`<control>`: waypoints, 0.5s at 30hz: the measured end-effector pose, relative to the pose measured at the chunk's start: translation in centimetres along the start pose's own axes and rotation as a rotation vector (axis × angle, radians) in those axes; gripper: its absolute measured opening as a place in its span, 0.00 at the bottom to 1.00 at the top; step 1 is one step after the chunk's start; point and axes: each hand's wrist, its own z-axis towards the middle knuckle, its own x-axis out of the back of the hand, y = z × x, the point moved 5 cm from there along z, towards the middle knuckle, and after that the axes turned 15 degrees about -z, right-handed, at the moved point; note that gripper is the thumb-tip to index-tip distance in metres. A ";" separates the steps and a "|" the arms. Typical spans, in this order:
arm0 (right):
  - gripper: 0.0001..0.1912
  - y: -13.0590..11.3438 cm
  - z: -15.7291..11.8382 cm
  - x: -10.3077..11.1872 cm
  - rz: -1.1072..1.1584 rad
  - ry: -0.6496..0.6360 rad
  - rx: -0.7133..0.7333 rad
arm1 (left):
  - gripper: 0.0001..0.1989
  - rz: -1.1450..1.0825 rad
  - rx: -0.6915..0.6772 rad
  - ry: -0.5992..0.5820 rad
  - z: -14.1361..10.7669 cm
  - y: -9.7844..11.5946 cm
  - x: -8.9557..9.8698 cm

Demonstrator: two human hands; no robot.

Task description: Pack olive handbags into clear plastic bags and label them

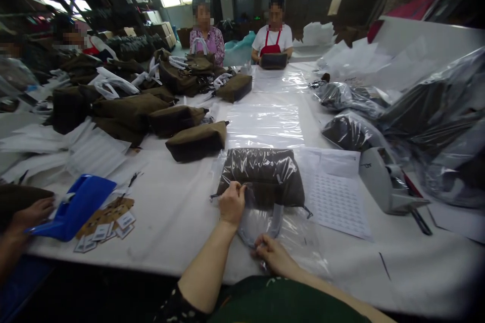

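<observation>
In the head view a dark brown handbag [261, 166] lies flat on the white table, covered by a clear plastic bag [299, 229] whose loose end spreads towards me. A pale wrapped handle [278, 219] curves out from the handbag's near side. My left hand [232, 204] is closed at the handbag's near left part, finger and thumb pinching the clear plastic. Near the table's front edge, my right hand [275, 255] is closed by the bag's loose end. Its fingertips seem to pinch the plastic there, partly blurred.
Brown bags [197, 141] are heaped on the left. A blue tape dispenser [78, 207] and small tags [100, 232] lie nearer. Clear plastic sheets [265, 123] lie ahead. On the right are a label sheet [339, 197], grey tape dispenser [390, 181] and wrapped bags [352, 131]. Several people work around the table.
</observation>
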 end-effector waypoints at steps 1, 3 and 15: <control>0.05 0.0 0.2 -0.1 0.023 -0.007 0.004 | 0.12 0.012 0.015 0.041 -0.7 0.0 -0.6; 0.05 -0.1 0.3 -0.4 0.052 -0.034 0.008 | 0.13 0.038 0.020 0.099 -2.1 0.3 -1.8; 0.09 4.0 -13.3 25.6 0.101 0.822 0.150 | 0.20 0.197 -0.201 0.101 -3.3 -0.1 -5.2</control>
